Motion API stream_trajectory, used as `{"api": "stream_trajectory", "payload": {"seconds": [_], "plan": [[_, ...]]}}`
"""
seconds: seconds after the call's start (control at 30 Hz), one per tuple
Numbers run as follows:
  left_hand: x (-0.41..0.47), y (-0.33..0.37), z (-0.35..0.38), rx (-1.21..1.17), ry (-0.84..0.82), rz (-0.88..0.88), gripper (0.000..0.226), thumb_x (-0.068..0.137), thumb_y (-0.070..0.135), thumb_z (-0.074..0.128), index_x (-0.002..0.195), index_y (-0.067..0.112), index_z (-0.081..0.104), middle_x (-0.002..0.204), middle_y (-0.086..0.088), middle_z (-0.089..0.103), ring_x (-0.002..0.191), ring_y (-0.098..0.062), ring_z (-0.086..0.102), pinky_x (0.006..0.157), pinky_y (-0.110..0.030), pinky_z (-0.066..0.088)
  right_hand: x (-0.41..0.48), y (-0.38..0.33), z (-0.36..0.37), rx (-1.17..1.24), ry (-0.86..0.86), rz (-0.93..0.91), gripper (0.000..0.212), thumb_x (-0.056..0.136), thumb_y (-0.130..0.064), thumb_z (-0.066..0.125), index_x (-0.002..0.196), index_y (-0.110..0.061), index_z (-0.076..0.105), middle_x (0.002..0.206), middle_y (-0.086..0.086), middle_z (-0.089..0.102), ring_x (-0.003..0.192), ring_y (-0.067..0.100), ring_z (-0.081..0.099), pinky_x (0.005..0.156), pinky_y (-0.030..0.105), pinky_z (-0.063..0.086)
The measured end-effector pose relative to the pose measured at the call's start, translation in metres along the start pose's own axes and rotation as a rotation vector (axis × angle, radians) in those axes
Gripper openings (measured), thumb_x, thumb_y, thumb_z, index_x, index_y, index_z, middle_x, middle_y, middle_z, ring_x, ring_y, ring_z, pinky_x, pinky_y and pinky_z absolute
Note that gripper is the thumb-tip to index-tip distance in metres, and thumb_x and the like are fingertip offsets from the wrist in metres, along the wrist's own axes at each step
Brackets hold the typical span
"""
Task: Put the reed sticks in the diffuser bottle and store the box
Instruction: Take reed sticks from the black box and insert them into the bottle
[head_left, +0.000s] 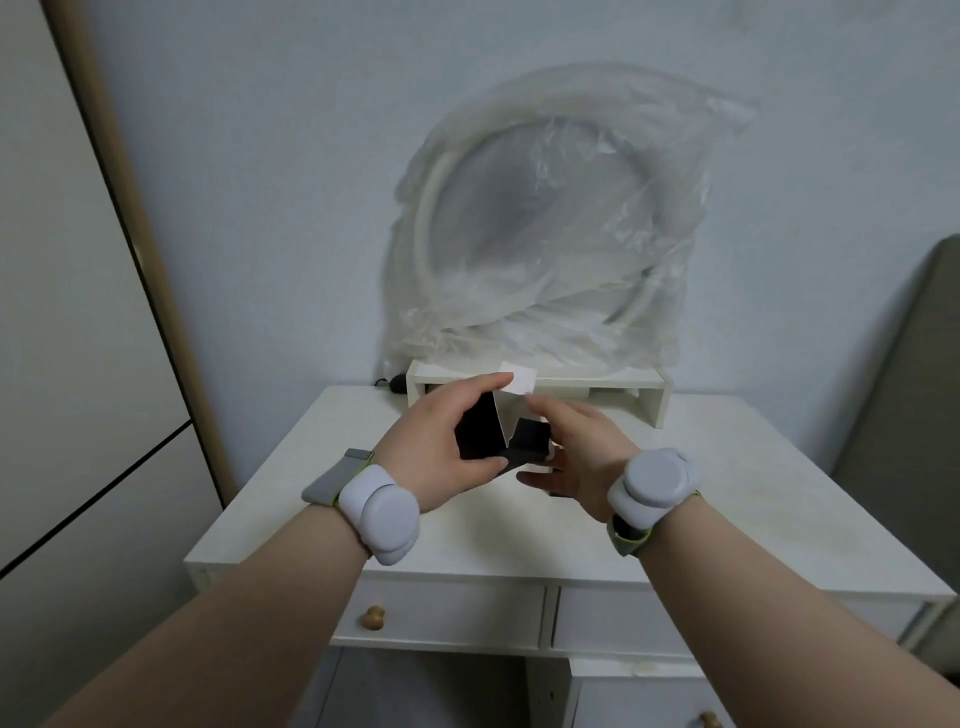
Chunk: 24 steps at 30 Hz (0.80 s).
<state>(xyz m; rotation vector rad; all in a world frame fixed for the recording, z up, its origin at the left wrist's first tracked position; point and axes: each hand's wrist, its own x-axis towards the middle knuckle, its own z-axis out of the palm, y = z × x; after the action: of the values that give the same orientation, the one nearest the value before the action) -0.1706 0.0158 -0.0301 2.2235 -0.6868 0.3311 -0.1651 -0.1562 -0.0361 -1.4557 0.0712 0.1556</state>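
- While both hands hold it in the air above the counter (753, 467), the box (480, 434) is black outside and white inside, with one white flap (517, 387) standing open at its far end.
- Head view, left hand (441, 457): its fingers are wrapped round the near and left faces of the box, thumb under and fingertips on top, a firm hold that carries the weight.
- Head view, right hand (576, 457): its fingers are curled narrow against the right side of the box, near the open flap and the folded black panel; it seems to be working at the opening, though what the fingertips pinch is hidden.
- No reed sticks and no diffuser bottle can be seen anywhere; if they are inside the box, it hides them.
- As a judgement, the task is at its start: the box is being opened, nothing is out yet. Left to do are taking out bottle and sticks, standing the sticks in the bottle, and putting the box away.
- Likely places for storing are the small white shelf (540, 387) at the back of the counter or the drawer (441, 616) with the wooden knob below; which one is meant cannot be told.
- Behind the shelf a plastic-wrapped round thing (545, 223) leans on the wall, well apart from the hands.
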Motion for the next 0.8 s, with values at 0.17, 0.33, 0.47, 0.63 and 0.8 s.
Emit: {"api": "stream_trajectory", "payload": {"seconds": [0.17, 0.33, 0.47, 0.63, 0.8], "plan": [[0.009, -0.004, -0.001, -0.059, 0.032, -0.032, 0.075, 0.070, 0.018, 0.076, 0.134, 0.035, 0.041, 0.129, 0.008, 0.054, 0.122, -0.007, 0.048, 0.104, -0.023, 0.037, 0.003, 0.006, -0.009, 0.227, -0.195, -0.069, 0.022, 0.083, -0.017, 0.065, 0.103, -0.010, 0.063, 0.091, 0.008, 0.065, 0.085, 0.025, 0.064, 0.086, 0.036, 0.055], [0.018, -0.007, -0.005, -0.209, 0.053, -0.097, 0.073, 0.062, 0.021, 0.076, 0.123, 0.045, 0.045, 0.124, 0.008, 0.059, 0.117, -0.011, 0.055, 0.099, -0.038, 0.048, 0.007, 0.020, -0.008, 0.079, -0.172, -0.276, 0.056, 0.075, -0.011, 0.072, 0.127, -0.013, 0.053, 0.106, 0.009, 0.070, 0.094, 0.018, 0.067, 0.076, 0.022, 0.054], [0.018, -0.011, -0.006, -0.094, 0.050, -0.078, 0.074, 0.067, 0.016, 0.076, 0.131, 0.035, 0.045, 0.127, 0.009, 0.057, 0.118, -0.011, 0.053, 0.102, -0.031, 0.043, 0.007, 0.021, -0.007, -0.159, 0.015, -0.357, 0.064, 0.072, -0.019, 0.079, 0.130, -0.018, 0.052, 0.122, 0.000, 0.063, 0.103, 0.012, 0.063, 0.080, 0.021, 0.047], [0.015, -0.013, -0.009, 0.151, 0.122, 0.048, 0.069, 0.070, 0.018, 0.076, 0.131, 0.031, 0.046, 0.117, 0.016, 0.053, 0.108, 0.000, 0.048, 0.089, 0.001, 0.030, 0.003, 0.022, -0.005, -0.117, 0.109, -0.386, 0.054, 0.066, -0.033, 0.081, 0.115, -0.033, 0.059, 0.122, -0.006, 0.061, 0.114, 0.014, 0.058, 0.099, 0.033, 0.046], [0.009, -0.023, -0.003, 0.160, 0.234, 0.135, 0.066, 0.070, 0.006, 0.074, 0.127, 0.029, 0.050, 0.117, 0.019, 0.050, 0.106, 0.003, 0.046, 0.087, 0.006, 0.027, 0.000, 0.023, 0.004, 0.317, 0.046, -0.191, 0.027, 0.087, -0.026, 0.061, 0.114, -0.022, 0.065, 0.114, 0.003, 0.062, 0.109, 0.023, 0.062, 0.088, 0.031, 0.050]]}}
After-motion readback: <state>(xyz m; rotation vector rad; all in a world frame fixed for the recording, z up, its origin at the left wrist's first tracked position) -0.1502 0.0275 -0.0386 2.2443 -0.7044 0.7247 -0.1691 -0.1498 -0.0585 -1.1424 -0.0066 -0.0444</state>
